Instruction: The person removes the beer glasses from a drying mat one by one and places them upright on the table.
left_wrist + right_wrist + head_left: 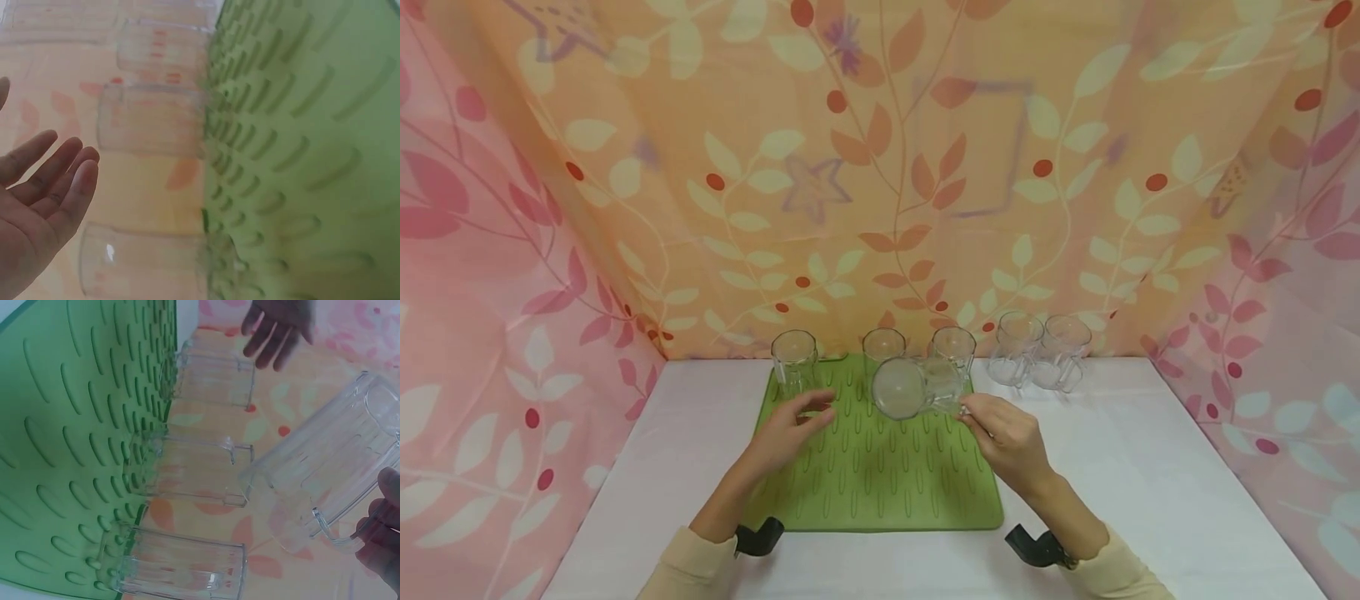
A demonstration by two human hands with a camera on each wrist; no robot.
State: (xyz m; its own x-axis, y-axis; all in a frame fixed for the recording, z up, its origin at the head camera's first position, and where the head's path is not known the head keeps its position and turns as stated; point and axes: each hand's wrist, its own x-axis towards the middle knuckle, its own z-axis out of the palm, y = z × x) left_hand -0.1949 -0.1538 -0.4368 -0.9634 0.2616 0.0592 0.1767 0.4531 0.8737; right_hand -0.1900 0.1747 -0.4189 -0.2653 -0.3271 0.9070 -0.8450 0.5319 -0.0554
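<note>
My right hand [1011,442] grips a clear glass mug [325,462] by its handle. This mug is tipped on its side above the mat, one round end facing left and toward me in the head view. Three more clear mugs stand upright along the back of the green ridged mat [880,492]: a left mug [793,358], a middle mug [883,340] and a right mug [953,340]. The held mug overlaps the middle and right ones in the head view. My left hand [786,429] hovers in front of the left mug, fingers loosely bent and holding nothing.
Two further glass mugs, one here [1018,337] and a second mug [1063,354] beside it, stand on the white table [1120,475] to the right of the mat. Patterned cloth [895,167] encloses the back and both sides.
</note>
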